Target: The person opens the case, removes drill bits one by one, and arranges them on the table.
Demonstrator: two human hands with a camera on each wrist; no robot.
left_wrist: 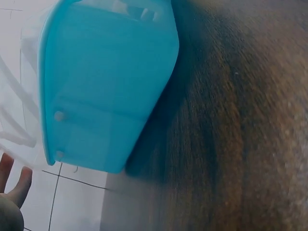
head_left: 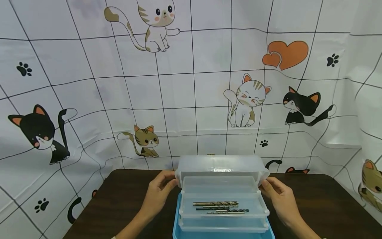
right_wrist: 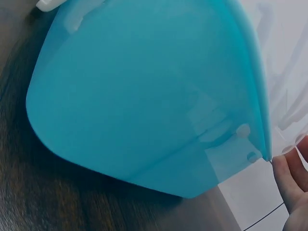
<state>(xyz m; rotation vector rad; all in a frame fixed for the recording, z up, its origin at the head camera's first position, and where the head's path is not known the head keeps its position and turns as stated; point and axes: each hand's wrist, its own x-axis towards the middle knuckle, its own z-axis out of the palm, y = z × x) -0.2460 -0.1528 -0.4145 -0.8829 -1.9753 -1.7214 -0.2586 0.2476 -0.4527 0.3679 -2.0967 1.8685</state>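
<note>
A storage box with a light-blue base (head_left: 176, 219) stands at the front of the table, its clear lid (head_left: 222, 163) raised at the back. Inside, clear stepped trays (head_left: 221, 186) are spread out. Several metal drill bits (head_left: 215, 203) lie side by side on one tray. My left hand (head_left: 159, 192) holds the left edge of the lid between thumb and fingers. At the lid's right edge, my right hand (head_left: 280, 200) grips the clear plastic the same way. The right wrist view shows the right fingertips (right_wrist: 284, 173) beside the base's rear corner.
The dark wooden table (head_left: 131, 186) extends on both sides of the box. Behind it hangs a white cloth (head_left: 209, 93) with black grid lines and cartoon cats. A white latch-like part (right_wrist: 48, 4) sticks out at the front of the base.
</note>
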